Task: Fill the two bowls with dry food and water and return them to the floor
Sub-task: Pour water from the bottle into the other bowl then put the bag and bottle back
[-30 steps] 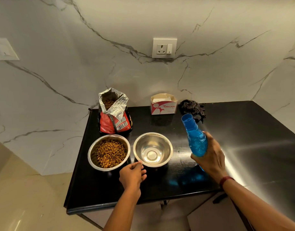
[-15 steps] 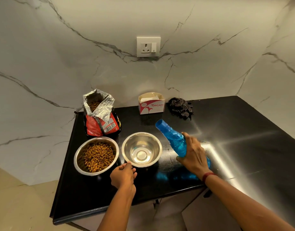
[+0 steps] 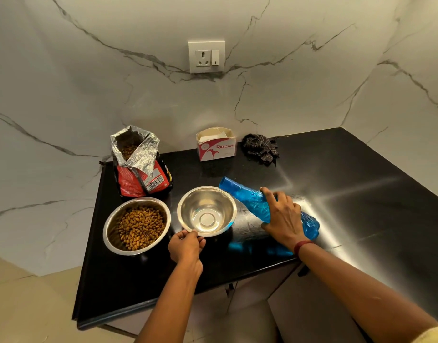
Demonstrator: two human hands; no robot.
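Observation:
Two steel bowls stand side by side on the black counter [image 3: 361,199]. The left bowl [image 3: 109,233] is filled with brown dry food. The right bowl [image 3: 188,206] holds nothing that I can see. My left hand [image 3: 185,246] pinches the near rim of the right bowl. My right hand [image 3: 282,219] grips a blue plastic bottle [image 3: 247,199] around its middle. The bottle is tilted far over to the left, its open mouth just above the right bowl's far right rim. No water shows at the mouth.
An open red and silver food bag [image 3: 141,164] stands behind the left bowl. A small tissue box [image 3: 216,144] and a dark crumpled cloth [image 3: 260,148] lie at the back by the marble wall. A wall socket [image 3: 206,56] is above them. The counter's edge runs near my arms.
My right hand has tipped the blue bottle from nearly upright to steeply tilted, bringing its mouth down to the right bowl's rim. My left hand stays on that bowl's near rim.

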